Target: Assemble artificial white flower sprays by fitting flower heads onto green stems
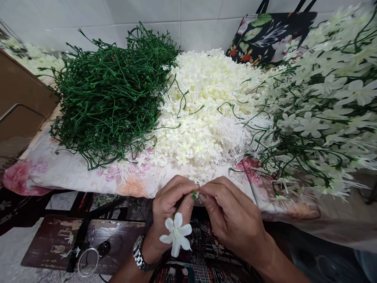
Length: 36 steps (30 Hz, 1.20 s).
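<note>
My left hand is closed around a green plastic flower stem, its branch tip poking out between thumb and forefinger. A white artificial flower with open petals hangs below these fingers, apparently on the same stem, most of which the hand hides. My right hand pinches thumb against forefinger right at the branch tip. Something small and pale shows at that pinch, too covered to name. Just beyond both hands lies a heap of loose white flower heads, with a bunch of thin white stamens on its right side.
A big pile of green stems lies left on the floral tablecloth. Finished-looking white flower sprays crowd the right. Behind stand a tiled wall and a floral bag. A brown box borders the left; a wooden bench sits below.
</note>
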{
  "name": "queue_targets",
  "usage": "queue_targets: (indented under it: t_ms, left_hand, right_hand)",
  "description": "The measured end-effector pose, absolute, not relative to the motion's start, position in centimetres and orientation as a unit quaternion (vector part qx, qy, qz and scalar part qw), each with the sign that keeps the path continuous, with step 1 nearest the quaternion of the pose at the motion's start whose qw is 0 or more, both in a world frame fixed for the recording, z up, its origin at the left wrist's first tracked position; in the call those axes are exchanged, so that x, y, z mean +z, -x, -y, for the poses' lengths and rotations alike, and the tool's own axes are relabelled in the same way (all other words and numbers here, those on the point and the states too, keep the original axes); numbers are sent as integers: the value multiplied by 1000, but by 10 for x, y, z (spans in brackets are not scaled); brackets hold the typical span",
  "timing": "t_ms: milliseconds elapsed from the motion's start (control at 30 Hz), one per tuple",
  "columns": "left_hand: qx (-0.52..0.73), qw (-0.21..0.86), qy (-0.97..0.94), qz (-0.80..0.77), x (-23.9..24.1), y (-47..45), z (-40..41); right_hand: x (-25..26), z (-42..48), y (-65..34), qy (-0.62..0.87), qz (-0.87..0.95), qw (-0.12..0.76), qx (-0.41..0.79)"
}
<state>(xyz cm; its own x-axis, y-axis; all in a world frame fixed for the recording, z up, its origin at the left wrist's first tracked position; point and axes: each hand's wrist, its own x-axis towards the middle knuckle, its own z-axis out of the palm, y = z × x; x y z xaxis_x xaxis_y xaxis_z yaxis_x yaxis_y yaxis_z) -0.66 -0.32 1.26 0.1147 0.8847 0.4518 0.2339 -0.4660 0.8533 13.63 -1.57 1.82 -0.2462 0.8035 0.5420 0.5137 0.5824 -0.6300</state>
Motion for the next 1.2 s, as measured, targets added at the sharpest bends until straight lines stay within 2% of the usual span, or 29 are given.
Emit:
queue_targets:
  t_ms: [200, 300, 533, 700, 933, 1067, 1200]
  left_hand:
    - [532, 541, -498, -419, 0, 7, 6]
    - [536, 588, -444, -412, -3, 6, 7]
    - [517, 539, -487, -453, 2, 1, 14]
    - [493, 507, -515, -485, 12, 4, 14]
    - [522, 430, -579, -456, 18, 4, 10]
    - [539, 411, -623, -391, 15, 6, 11]
    - [516, 364, -669, -392, 16, 8, 11]
  right_hand:
    - [23, 14, -142, 424, 751, 450, 232]
    - [25, 12, -145, 426, 765, 434, 211]
    - [19, 13, -146, 415, 759, 459, 201]
    - [19, 14, -149, 457, 746, 442, 198]
    - [33, 12, -154, 459, 731, 435, 257]
    - [42, 10, -157, 435, 755, 425, 247]
    - [46, 7, -158, 419, 785, 398, 223]
